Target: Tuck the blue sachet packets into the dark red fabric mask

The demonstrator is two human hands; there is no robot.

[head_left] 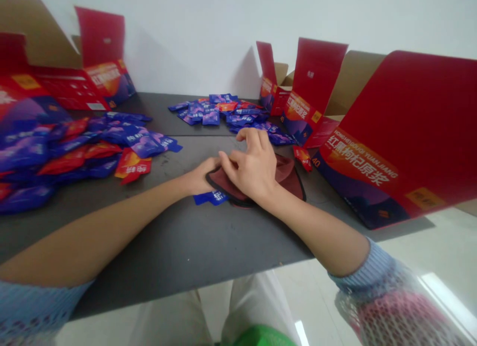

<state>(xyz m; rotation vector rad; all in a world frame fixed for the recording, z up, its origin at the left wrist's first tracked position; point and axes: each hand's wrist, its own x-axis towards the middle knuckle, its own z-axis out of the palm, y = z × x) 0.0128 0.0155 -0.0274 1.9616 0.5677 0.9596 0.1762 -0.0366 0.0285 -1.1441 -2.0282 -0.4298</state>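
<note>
A brown cloth piece with black edging point(289, 174) lies on the dark table in front of me; it looks like folded fabric, its exact kind unclear. My left hand point(203, 176) grips its left edge, most fingers hidden by the cloth and my other hand. Over the top of the cloth is my right hand point(253, 165), its fingers bent and apart, thumb pointing left. Blue sachets point(210, 197) stick out from beneath the cloth's near left edge. Just right of the cloth lies a red sachet point(302, 158).
A big heap of blue and red sachets point(82, 147) spreads across the left side. Another sachet pile point(238, 115) sits at the back. Opened red cartons stand at the left point(63, 85) and right point(395, 142). The table's front edge point(194, 286) is close to my legs.
</note>
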